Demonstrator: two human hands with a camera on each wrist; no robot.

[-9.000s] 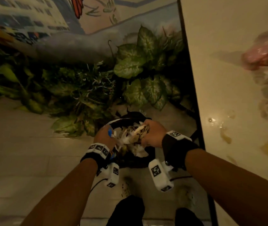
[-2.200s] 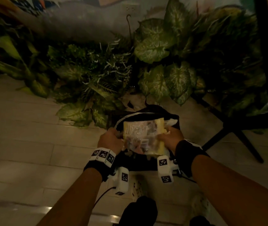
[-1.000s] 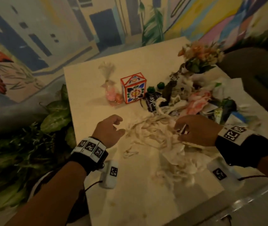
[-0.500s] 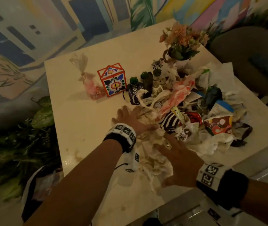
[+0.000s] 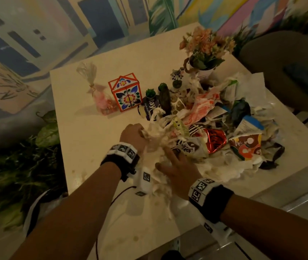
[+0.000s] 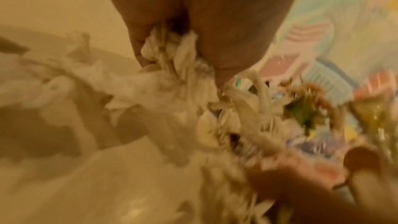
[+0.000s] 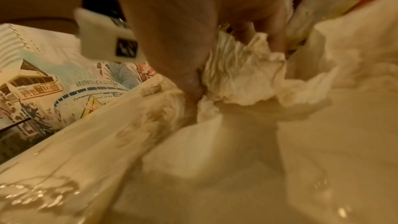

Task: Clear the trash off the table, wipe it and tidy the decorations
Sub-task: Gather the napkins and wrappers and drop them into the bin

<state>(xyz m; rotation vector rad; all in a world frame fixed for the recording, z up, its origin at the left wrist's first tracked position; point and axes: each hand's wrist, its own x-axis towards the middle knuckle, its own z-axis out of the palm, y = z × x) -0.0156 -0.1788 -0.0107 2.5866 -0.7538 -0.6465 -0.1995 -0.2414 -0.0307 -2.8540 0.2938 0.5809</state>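
Left half of the bench (image 5: 85, 128) was open for me, plenty of room there. The trash pile (image 5: 224, 128) clogged the right half, with the painted box (image 5: 126, 93) and flower pot (image 5: 203, 59) crowding the back.

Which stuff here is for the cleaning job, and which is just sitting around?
For the job:
crumpled white tissue paper
shiny red foil wrapper
painted flower gift box
pink flower pot

Just there:
leafy green floor plants
grey armchair
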